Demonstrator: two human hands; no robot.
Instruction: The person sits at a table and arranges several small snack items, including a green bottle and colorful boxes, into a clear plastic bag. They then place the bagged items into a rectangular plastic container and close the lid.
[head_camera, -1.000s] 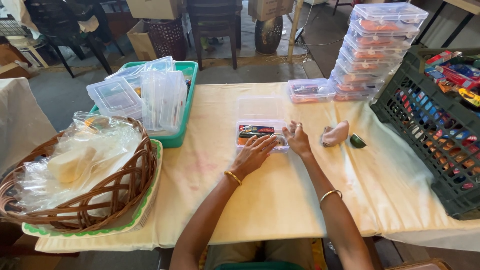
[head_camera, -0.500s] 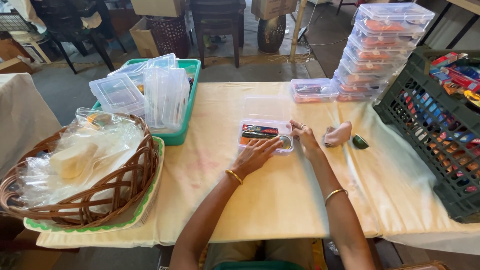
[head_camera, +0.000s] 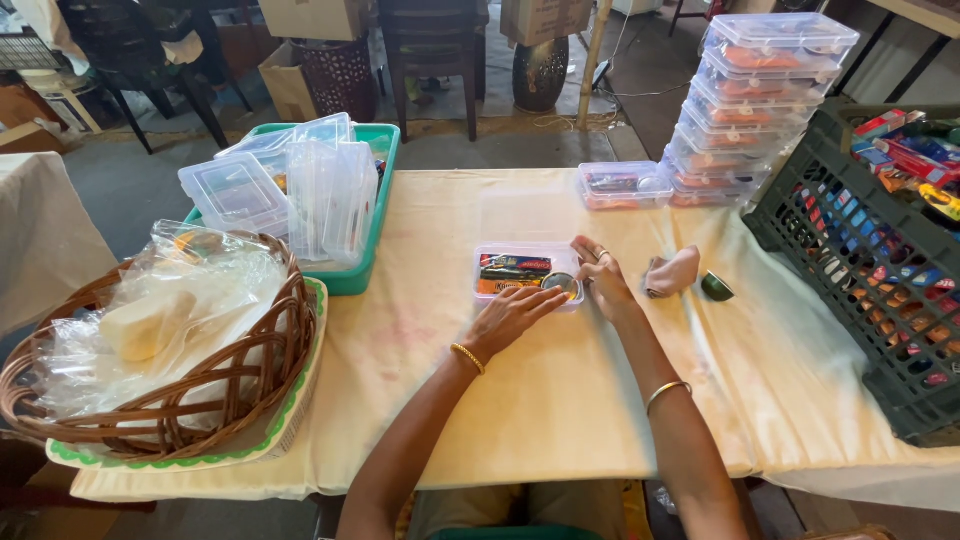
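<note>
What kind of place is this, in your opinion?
Probably a small packing workspace, set up informally. A stack of filled clear boxes stands on the cloth-covered table, a green tray holds empty boxes, and both hands, left and right, work at one open box.

We cannot make out the small round thing (head_camera: 562, 283) at the near right corner of the clear box (head_camera: 527, 272); the right hand (head_camera: 603, 281) covers part of it. The black crate (head_camera: 872, 262) on the right runs off the picture's edge, and its packets are too small to tell apart. Crumpled plastic hides most of what lies in the basket (head_camera: 150, 350) on the left. Our elbows drop below the near edge.
</note>
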